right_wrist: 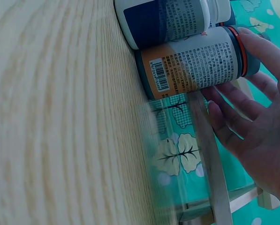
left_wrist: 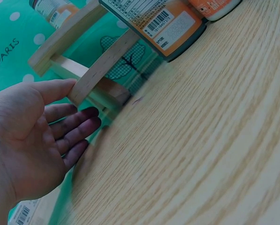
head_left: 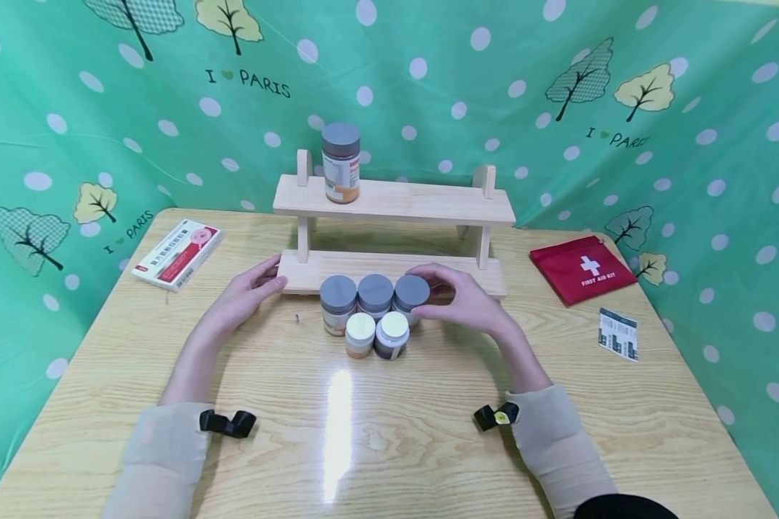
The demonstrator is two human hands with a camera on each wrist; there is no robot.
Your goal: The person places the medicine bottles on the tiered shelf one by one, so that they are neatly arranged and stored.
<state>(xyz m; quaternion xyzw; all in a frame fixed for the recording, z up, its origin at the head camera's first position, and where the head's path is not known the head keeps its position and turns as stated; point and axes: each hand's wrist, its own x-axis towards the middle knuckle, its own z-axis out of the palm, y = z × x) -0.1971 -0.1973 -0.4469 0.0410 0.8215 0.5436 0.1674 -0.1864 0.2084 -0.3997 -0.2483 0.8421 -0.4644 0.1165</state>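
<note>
A two-tier wooden rack (head_left: 392, 200) stands at the back, with one grey-capped supplement bottle (head_left: 341, 164) on its upper shelf. At the left end of the lower shelf is my left hand (head_left: 243, 294), its thumb (left_wrist: 60, 89) touching the wood, fingers loosely bent. Three grey-capped bottles stand in a row before the rack. My right hand (head_left: 461, 299) holds the rightmost grey-capped bottle (right_wrist: 191, 63) near its cap, thumb in front and fingers behind. Two smaller white-capped bottles, one orange-based (head_left: 360, 335) and one dark-labelled (head_left: 391, 336), stand in front of the row.
A white-and-red medicine box (head_left: 178, 254) lies at the back left. To the right lie a red first aid pouch (head_left: 583, 269) and a blister pack (head_left: 618, 334). A green patterned curtain (head_left: 428, 94) surrounds the wooden table (head_left: 285, 447).
</note>
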